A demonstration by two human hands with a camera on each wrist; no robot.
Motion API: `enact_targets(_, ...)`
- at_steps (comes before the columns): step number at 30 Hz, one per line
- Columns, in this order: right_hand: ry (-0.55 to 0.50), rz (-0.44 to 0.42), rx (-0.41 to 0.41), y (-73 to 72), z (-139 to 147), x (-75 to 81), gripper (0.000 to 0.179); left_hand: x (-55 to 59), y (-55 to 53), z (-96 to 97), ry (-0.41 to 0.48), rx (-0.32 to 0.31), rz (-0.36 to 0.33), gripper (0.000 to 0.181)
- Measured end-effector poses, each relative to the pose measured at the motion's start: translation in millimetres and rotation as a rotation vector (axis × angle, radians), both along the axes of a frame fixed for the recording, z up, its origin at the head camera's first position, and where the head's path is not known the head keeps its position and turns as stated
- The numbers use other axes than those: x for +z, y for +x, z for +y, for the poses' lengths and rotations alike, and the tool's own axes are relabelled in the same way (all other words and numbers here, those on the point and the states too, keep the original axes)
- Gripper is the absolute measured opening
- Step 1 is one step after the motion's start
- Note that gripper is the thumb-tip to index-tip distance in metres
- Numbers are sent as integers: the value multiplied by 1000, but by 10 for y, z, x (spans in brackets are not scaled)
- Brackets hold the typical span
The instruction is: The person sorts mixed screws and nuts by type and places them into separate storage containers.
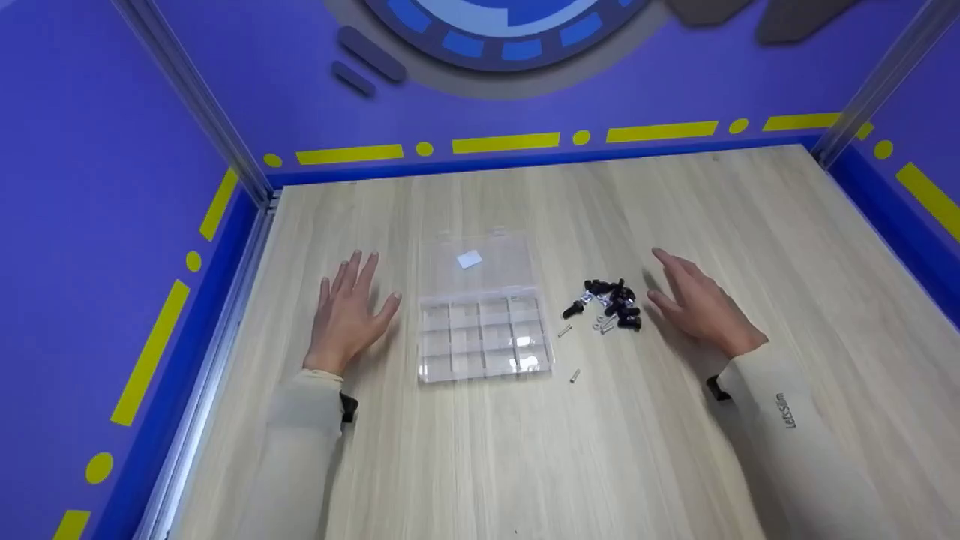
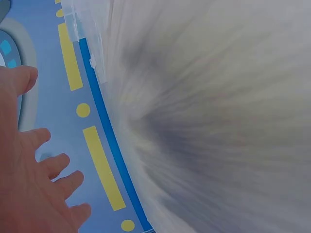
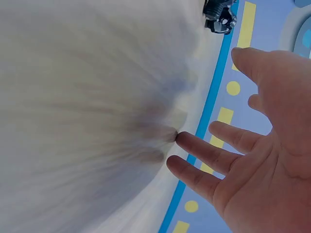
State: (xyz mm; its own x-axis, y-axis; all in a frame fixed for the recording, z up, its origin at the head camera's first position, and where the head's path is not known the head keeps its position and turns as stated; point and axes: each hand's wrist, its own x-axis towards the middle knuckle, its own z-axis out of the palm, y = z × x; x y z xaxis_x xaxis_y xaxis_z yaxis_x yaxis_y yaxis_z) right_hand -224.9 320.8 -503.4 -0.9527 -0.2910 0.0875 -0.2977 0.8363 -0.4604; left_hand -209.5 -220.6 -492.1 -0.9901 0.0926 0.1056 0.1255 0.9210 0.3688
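Note:
A clear plastic compartment box [image 1: 466, 328] lies on the table with its lid laid back; a small white slip [image 1: 469, 259] rests on the lid. Right of the box is a loose pile of black bolts [image 1: 619, 306] mixed with small silver screws [image 1: 608, 324]. Two more silver pieces lie apart, one of them a short pin [image 1: 575, 376] near the box's front corner. Fingers spread, my left hand [image 1: 348, 321] is left of the box and holds nothing. My right hand [image 1: 701, 307], empty too, has its fingers extended just right of the pile.
The wooden table [image 1: 480, 465] is enclosed by blue panels [image 1: 540, 112] with yellow marks at the back and both sides. A metal rail [image 1: 217, 330] runs along the left edge. Dark straps [image 1: 718, 388] show at both sleeve cuffs.

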Motion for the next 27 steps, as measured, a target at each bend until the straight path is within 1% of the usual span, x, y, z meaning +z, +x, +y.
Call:
enact_targets(3,-5,-12,10,18,-34,-1,72,-13,7,16,8,-5,-1,77)
enact_targets(7,-24,-1,26,32,-93,40,70,-31,6,52,26,-30,7,77)
enact_targets(11,-21,10,70,15,-152,91,68,-44,22,98,52,-70,-24,77)
enact_targets(15,9,18,120,-50,-235,166,65,-20,44,132,86,-109,-53,78)
enact_targets(20,69,-12,133,-168,-361,260,59,13,84,187,118,-152,-83,80)
enact_targets(23,97,-24,146,-233,-446,268,55,26,138,225,145,-178,-131,84)
enact_targets(27,106,-14,180,-291,-559,222,50,28,235,268,201,-208,-226,91)
